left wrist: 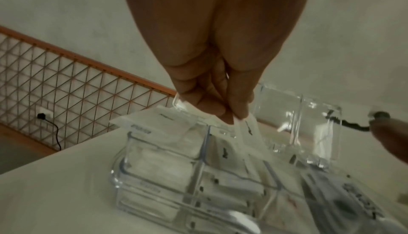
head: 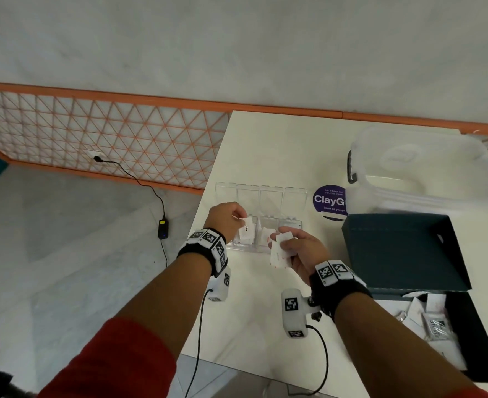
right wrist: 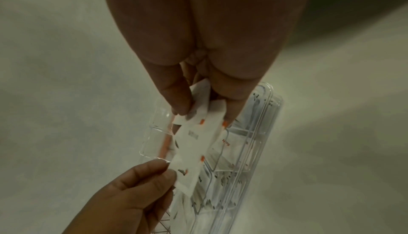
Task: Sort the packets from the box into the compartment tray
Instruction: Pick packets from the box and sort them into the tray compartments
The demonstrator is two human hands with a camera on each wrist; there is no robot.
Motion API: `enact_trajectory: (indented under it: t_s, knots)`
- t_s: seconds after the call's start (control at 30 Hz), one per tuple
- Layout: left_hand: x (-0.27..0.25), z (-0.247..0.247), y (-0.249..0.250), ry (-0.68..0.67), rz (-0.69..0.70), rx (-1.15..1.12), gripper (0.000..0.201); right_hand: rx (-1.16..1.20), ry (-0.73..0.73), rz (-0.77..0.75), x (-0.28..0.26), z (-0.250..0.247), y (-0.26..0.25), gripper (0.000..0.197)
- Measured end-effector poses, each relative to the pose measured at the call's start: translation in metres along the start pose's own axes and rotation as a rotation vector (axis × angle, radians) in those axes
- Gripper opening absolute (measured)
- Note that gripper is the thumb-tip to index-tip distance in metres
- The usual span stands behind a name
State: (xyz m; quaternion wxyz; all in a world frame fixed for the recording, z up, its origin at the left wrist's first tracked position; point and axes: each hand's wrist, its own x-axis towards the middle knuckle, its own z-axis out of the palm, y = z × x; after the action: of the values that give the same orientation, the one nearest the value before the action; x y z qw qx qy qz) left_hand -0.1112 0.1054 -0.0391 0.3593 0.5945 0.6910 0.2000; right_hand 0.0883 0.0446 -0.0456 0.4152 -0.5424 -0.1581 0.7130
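1. The packets are small flat paper sachets, so they likely weigh almost nothing, bend easily and slide over one another; a fingertip pinch at an edge or corner looks like the safest hold, since a flat grip on a stack may let them fan out.
2. The left hand (head: 226,216) pinches one packet (head: 246,227) by its top edge between thumb and fingertips, the rest of the fingers curled in close. The packet hangs over the left end of the tray (head: 293,222), just above a compartment that already holds packets.
3. The right hand (head: 300,254) grasps a small bunch (head: 280,252) of packets, thumb on top and fingers curled beneath. The bunch sits just beside the tray's near edge, above the table (head: 254,308).
4. In the right wrist view the left fingertips look to touch the bunch's lowest packet; whether that is the packet held, a blurred overlap, or a separate one cannot be told.
5. More packets lie in the open dark box (head: 466,334) at the right, well apart from the tray.
6. Judged from the box's contents, sorting is partly done.
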Motion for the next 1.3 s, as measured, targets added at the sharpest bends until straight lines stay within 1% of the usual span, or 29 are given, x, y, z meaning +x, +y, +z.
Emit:
enact_trajectory:
  t_s: [0.13, 0.23, 0.33, 0.53, 0.67, 0.73, 0.8, 0.87, 0.97, 1.03, 1.13, 1.3]
  knots:
    - [0.002, 0.006, -0.006, -0.021, 0.038, 0.118, 0.016, -0.005, 0.003, -0.010, 0.001, 0.003, 0.000, 0.034]
    - [0.005, 0.011, -0.009, -0.078, 0.112, 0.309, 0.015, -0.001, 0.004, -0.011, 0.001, 0.004, 0.001, 0.035]
    - [0.006, 0.016, -0.013, -0.090, 0.174, 0.446, 0.015, 0.006, 0.000, -0.007, 0.000, 0.003, 0.002, 0.034]
    - [0.005, 0.018, -0.021, -0.094, 0.241, 0.539, 0.016, 0.025, 0.004, -0.008, -0.001, 0.006, 0.006, 0.035]
    - [0.000, 0.017, -0.021, -0.106, 0.304, 0.619, 0.023, 0.037, 0.004, -0.004, -0.003, 0.008, 0.007, 0.035]
    - [-0.002, 0.015, -0.021, -0.101, 0.325, 0.666, 0.028, 0.046, 0.008, 0.019, -0.003, 0.009, 0.007, 0.038]
    - [-0.005, 0.012, -0.019, -0.069, 0.340, 0.644, 0.029, 0.065, 0.012, 0.040, -0.003, 0.010, 0.007, 0.043]
    - [-0.009, 0.009, -0.016, -0.045, 0.342, 0.509, 0.027, 0.083, 0.019, 0.054, -0.003, 0.009, 0.009, 0.047]
    - [-0.017, 0.008, -0.004, -0.083, 0.330, 0.216, 0.021, 0.051, 0.015, 0.055, -0.002, 0.009, 0.012, 0.051]
    - [-0.021, 0.010, 0.004, -0.125, 0.331, 0.111, 0.017, 0.020, 0.011, 0.044, -0.001, 0.009, 0.015, 0.052]
    - [-0.026, 0.013, 0.010, -0.188, 0.294, 0.038, 0.018, 0.003, 0.018, 0.035, -0.001, 0.010, 0.019, 0.048]
    - [-0.029, 0.016, 0.013, -0.290, 0.272, 0.049, 0.030, -0.029, 0.015, 0.026, -0.002, 0.010, 0.023, 0.042]
